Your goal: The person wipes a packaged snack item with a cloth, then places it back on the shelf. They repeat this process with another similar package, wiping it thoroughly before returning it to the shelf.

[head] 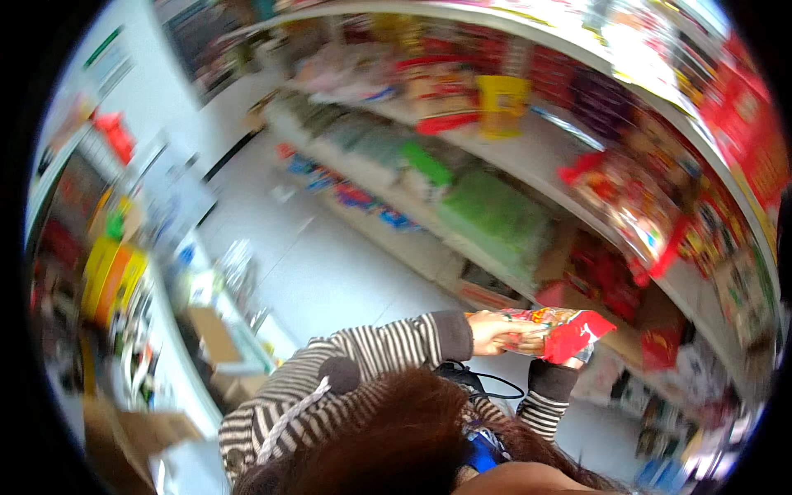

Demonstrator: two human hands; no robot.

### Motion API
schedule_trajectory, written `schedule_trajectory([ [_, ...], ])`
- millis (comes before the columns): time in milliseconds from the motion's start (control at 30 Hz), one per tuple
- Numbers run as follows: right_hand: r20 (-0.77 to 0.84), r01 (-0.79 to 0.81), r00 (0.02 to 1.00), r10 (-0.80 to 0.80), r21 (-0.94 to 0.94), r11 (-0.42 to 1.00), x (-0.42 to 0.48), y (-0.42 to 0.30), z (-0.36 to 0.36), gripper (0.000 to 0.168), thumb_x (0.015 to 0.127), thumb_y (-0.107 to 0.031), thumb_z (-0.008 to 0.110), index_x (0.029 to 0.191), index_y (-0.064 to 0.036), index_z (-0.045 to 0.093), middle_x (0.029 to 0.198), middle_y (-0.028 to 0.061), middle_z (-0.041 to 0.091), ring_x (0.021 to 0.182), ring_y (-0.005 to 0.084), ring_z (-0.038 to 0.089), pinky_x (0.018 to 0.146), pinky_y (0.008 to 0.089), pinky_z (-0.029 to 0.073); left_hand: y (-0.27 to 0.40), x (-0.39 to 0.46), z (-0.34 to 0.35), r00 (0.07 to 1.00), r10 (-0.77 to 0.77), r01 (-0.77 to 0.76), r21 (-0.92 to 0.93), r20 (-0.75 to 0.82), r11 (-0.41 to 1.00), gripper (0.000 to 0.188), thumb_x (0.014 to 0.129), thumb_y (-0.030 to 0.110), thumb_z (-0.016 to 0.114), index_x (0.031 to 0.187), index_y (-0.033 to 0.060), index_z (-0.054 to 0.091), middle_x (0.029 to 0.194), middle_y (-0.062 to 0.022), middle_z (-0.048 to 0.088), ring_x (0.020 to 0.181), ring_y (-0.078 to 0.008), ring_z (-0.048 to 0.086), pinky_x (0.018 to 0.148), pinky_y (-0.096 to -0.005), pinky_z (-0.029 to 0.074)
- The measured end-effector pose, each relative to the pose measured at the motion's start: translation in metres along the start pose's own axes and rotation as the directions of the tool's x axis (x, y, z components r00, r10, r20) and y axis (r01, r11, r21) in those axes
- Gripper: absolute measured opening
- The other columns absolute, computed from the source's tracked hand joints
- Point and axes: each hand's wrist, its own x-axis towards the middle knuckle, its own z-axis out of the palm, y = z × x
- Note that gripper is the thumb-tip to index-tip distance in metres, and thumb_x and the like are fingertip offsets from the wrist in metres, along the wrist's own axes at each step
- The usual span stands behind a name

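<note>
Between my two hands is a red plastic snack packet (566,334) with a clear, printed middle part. My left hand (492,333), at the end of a brown-and-cream striped sleeve, grips the packet's left end, fingers over its top face. Mostly hidden beneath the packet's right end, my right hand (576,362) shows only a little above its dark cuff, so its fingers cannot be made out. The packet lies beside the edge of a long shelf unit.
Shelves (550,179) curve along the right with a yellow packet (502,105), a large red-edged bag (625,204) and green packs (495,213). Another shelf (179,346) with cartons stands left. Tiled floor (309,260) runs between; open cardboard (142,433) sits lower left.
</note>
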Motion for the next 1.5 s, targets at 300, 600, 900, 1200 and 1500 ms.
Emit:
schedule_trajectory([
  [300, 0.224, -0.133, 0.923, 0.312, -0.576, 0.806, 0.033, 0.114, 0.134, 0.022, 0.09, -0.027, 0.044, 0.085, -0.007, 0.051, 0.08, 0.0088, 0.058, 0.067, 0.0209, 0.056, 0.06, 0.0363, 0.049, -0.096, -0.102, -0.012, 0.854, -0.171, 0.092, -0.181, -0.492, 0.979, 0.084, 0.064, 0.004, 0.059, 0.138, 0.026, 0.027, 0.101, -0.0178, 0.061, 0.089, -0.0368, 0.059, 0.081, -0.0413, 0.05],
  [600, 0.605, 0.094, 0.671, 0.43, -0.644, 0.76, 0.068, 0.25, 0.221, 0.016, 0.089, -0.021, 0.045, 0.091, -0.006, 0.051, 0.08, 0.0075, 0.057, 0.073, 0.0198, 0.056, 0.065, 0.0346, 0.05, -0.07, -0.207, -0.107, 0.576, -0.556, 0.503, -0.276, -0.599, 0.819, 0.078, 0.064, 0.014, 0.06, 0.137, 0.015, 0.031, 0.097, -0.0192, 0.062, 0.083, -0.0344, 0.061, 0.072, -0.0388, 0.049],
  [900, 0.65, -0.074, 0.58, 0.491, -0.558, 0.827, 0.055, 0.378, 0.337, 0.034, 0.081, -0.021, 0.056, 0.111, -0.005, 0.051, 0.101, 0.0103, 0.059, 0.09, 0.022, 0.058, 0.077, 0.0346, 0.049, -0.093, -0.311, -0.185, 0.313, -0.645, 0.414, -0.51, -0.697, 0.753, 0.067, 0.069, 0.008, 0.06, 0.132, 0.0051, 0.037, 0.096, -0.0135, 0.063, 0.083, -0.0171, 0.061, 0.073, -0.0301, 0.048],
  [1200, 0.885, 0.385, 0.316, 0.341, -0.448, 0.807, 0.02, 0.505, 0.408, 0.044, 0.08, -0.02, 0.057, 0.12, -0.004, 0.048, 0.121, 0.015, 0.05, 0.114, 0.031, 0.045, 0.098, 0.04, 0.036, -0.103, -0.37, -0.227, -0.082, -0.64, 0.288, -0.633, -0.764, 0.719, 0.061, 0.073, 0.004, 0.059, 0.13, 0.0039, 0.038, 0.098, -0.0063, 0.061, 0.087, -0.0115, 0.056, 0.079, -0.0274, 0.044],
  [1500, 0.949, 0.398, 0.192, 0.251, -0.309, 0.864, 0.036, 0.599, 0.495, 0.03, 0.091, -0.016, 0.045, 0.118, -0.004, 0.048, 0.109, 0.0078, 0.053, 0.097, 0.0185, 0.052, 0.084, 0.0286, 0.043, -0.162, -0.392, -0.279, -0.383, -0.421, 0.352, -0.552, -0.822, 0.756, 0.054, 0.076, 0.006, 0.061, 0.127, 0.0039, 0.043, 0.098, -0.009, 0.062, 0.088, -0.0138, 0.059, 0.078, -0.0274, 0.047],
])
